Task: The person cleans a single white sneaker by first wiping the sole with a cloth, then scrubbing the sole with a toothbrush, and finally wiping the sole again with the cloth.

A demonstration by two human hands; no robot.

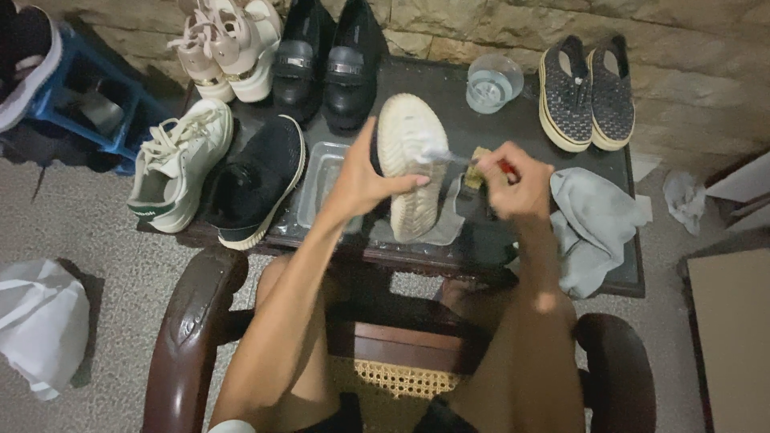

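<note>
Dark table [497, 240], left grip [365, 180] clasping shoe [411, 160]

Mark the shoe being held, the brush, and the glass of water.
held shoe [411, 152]: head view, middle of its pale ribbed sole.
brush [461, 159]: head view, shaft beside the right hand.
glass of water [492, 82]: head view, centre of the water surface.

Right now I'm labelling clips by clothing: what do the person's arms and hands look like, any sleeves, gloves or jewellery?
Both arms are bare to above the elbow: no sleeves show. The left hand and right hand wear no gloves, and no rings, watch or bracelets show.
</note>
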